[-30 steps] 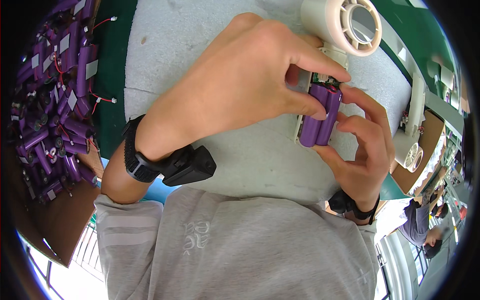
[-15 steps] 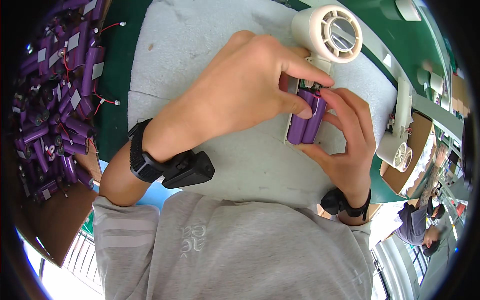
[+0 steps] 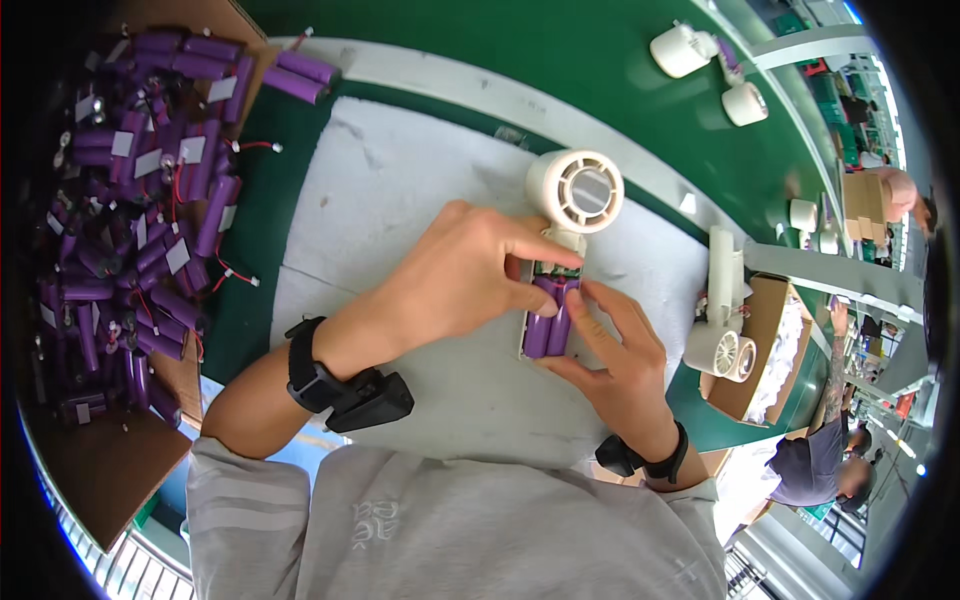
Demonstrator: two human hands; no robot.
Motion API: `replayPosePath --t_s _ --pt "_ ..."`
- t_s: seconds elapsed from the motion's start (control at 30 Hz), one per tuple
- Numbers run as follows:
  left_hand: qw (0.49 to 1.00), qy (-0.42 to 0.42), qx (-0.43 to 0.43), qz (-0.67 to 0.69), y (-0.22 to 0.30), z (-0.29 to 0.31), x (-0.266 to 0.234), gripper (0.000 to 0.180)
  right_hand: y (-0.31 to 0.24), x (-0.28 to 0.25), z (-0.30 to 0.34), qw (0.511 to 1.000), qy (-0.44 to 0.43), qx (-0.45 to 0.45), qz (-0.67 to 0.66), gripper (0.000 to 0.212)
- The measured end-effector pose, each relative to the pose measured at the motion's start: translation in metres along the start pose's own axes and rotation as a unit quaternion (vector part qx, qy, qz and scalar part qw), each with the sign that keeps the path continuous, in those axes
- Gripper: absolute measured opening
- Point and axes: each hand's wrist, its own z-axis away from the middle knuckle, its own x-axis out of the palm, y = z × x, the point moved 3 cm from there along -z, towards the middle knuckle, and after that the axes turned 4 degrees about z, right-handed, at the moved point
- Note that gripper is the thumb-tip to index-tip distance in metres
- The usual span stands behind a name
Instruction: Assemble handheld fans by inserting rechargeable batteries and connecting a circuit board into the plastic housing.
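A cream handheld fan [image 3: 540,190] lies on the white cloth with its round grille [image 3: 588,196] away from me and its handle shell [image 3: 523,347] open. Inside the handle sits a purple battery pack [image 3: 546,335] of two cells, below a small green circuit board [image 3: 556,268]. My left hand [image 3: 455,265] grips the handle from the left, thumb on the battery pack and index finger across near the board. My right hand [image 3: 625,355] closes on it from the right, one fingertip on the pack's upper part and the thumb at the handle's bottom end.
A cardboard box [image 3: 95,480] at left holds many purple battery packs [image 3: 150,160]. More packs [image 3: 300,75] lie beside the cloth [image 3: 380,150]. Other fan bodies [image 3: 715,345] stand by a carton [image 3: 755,395] at right, and several white parts [image 3: 685,50] lie on the green belt. A co-worker [image 3: 815,465] is at far right.
The view has shifted, so fan and hands sit lower and further left in the picture. My right fingertip has moved from the pack's top end onto its face. My left hand keeps its grip.
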Motion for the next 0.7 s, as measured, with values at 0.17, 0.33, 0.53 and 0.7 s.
replayPosePath --t_s 0.17,0.33,0.53,0.7 --pt "1.000 -0.023 -0.008 0.012 0.004 -0.002 0.001 0.042 -0.003 -0.009 -0.014 0.998 -0.012 0.043 -0.043 0.074" --pt "0.999 -0.037 -0.024 -0.010 -0.001 -0.003 -0.002 0.043 -0.003 -0.009 -0.015 0.999 -0.035 -0.016 -0.010 0.071" --pt "0.995 -0.020 0.099 -0.025 -0.001 0.000 -0.005 0.044 -0.015 0.000 -0.009 0.998 -0.015 -0.014 0.067 0.071" --pt "0.960 0.163 0.141 -0.178 0.001 -0.002 -0.005 0.052 0.011 -0.002 -0.031 0.999 0.030 0.008 0.032 0.071"
